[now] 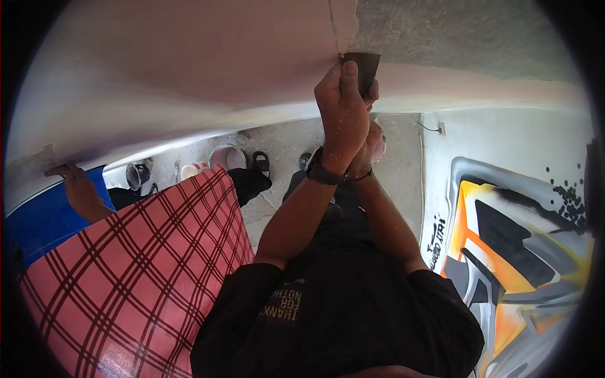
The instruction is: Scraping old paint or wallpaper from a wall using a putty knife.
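My left hand [341,101] grips a dark, flat putty scraper [368,68], thumb on its near face. The scraper lies at the wall [227,61], close to the border between a smooth pinkish coat and a rough grey patch [449,38]. A thin dark line in the wall runs up from the blade. Pale specks dot the left hand, and a dark band circles that wrist. Just below and behind it is my right hand [371,146], its fingers bent and partly hidden by the left. Something pale shows beside it; whether it is held is unclear.
Pink plaid sheeting [156,245] covers a large surface at left. Beyond it, another person's hand [80,191] reaches to the wall beside a blue panel [52,217]. A bucket [229,157], tub [191,171] and sandal [261,163] sit on the floor. A plugged socket [441,129] is on the right wall.
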A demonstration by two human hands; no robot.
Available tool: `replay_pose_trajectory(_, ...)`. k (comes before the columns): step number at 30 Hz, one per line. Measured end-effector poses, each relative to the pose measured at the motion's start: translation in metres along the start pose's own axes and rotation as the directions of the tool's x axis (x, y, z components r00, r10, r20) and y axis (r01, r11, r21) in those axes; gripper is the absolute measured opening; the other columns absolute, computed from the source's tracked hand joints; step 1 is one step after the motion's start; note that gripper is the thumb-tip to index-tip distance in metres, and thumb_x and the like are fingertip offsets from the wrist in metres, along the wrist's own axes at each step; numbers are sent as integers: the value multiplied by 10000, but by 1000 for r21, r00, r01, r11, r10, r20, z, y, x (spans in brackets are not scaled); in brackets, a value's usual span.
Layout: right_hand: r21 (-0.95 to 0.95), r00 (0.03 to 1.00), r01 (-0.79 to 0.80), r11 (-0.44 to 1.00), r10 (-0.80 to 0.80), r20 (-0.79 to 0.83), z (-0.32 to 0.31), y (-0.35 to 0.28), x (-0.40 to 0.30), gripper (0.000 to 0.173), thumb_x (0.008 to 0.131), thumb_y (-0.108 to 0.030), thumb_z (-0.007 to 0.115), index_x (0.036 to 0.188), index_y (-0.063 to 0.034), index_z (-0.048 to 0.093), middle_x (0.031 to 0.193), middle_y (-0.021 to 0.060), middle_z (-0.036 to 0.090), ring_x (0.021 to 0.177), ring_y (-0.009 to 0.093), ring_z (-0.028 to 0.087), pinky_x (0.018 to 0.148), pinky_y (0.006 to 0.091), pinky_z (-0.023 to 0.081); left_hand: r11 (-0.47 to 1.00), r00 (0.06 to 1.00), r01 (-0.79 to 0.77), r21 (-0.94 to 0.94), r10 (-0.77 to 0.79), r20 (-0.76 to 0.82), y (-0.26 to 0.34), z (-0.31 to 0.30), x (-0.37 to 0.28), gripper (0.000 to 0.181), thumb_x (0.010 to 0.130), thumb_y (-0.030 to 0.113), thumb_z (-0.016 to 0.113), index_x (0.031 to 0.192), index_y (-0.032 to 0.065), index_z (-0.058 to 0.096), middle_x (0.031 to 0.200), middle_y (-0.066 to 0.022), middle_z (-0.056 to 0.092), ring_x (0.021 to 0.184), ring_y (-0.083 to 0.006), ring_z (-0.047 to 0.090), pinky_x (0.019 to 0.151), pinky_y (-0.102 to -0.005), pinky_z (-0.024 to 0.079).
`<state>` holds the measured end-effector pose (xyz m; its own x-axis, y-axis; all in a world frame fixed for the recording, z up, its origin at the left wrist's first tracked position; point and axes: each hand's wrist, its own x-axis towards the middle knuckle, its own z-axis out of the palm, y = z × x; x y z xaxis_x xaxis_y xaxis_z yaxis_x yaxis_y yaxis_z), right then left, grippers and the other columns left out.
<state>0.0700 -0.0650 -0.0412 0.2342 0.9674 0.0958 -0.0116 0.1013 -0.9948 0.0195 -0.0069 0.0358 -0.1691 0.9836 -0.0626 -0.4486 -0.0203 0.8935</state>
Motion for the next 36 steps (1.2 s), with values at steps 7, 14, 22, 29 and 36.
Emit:
replay_pose_trajectory(7, -110, 1000, -14, 994, 13, -15, 0, -14, 1, 327, 1028, -205, 449, 845, 45, 556, 710, 36, 592, 706, 73, 481, 613, 270, 421, 1000, 1000, 0, 18, 1, -12, 1, 4, 5, 352, 1068, 244, 403, 773, 52, 411, 580, -58, 510, 453, -67, 388, 413, -222, 278)
replay_pose_trajectory(14, -138, 1000, -27, 990, 25, -14, -9, -11, 5, 320, 1023, -219, 462, 891, 47, 581, 760, 40, 624, 730, 66, 513, 628, 257, 429, 997, 997, 71, 34, -69, -35, -8, 9, 3, 364, 1069, 246, 395, 761, 52, 405, 579, -63, 517, 455, -70, 406, 413, -221, 288)
replay_pose_trajectory(22, -43, 995, -103, 994, 102, -17, -18, -13, 6, 306, 1015, -222, 477, 890, 32, 593, 813, 14, 638, 768, 69, 548, 658, 243, 449, 999, 1000, -11, 52, 11, -9, -18, 19, 5, 381, 1067, 235, 401, 737, 44, 396, 582, -72, 539, 442, -70, 401, 405, -221, 293)
replay_pose_trajectory(29, -29, 999, -50, 998, 50, -7, -11, -3, 6, 292, 1010, -222, 486, 900, 27, 590, 814, 11, 630, 759, 62, 541, 652, 236, 450, 997, 1000, -7, 76, 9, -27, -12, 14, 6, 388, 1066, 238, 411, 732, 41, 399, 580, -73, 542, 442, -67, 404, 404, -214, 298)
replay_pose_trajectory(36, -3, 997, 53, 999, -53, -49, 17, -14, 5, 327, 1031, -236, 455, 900, 37, 577, 800, 14, 619, 755, 64, 530, 649, 239, 445, 998, 998, -58, 27, 58, 3, 8, -1, 10, 402, 1061, 265, 433, 759, 6, 487, 591, -61, 549, 455, -67, 416, 411, -216, 297)
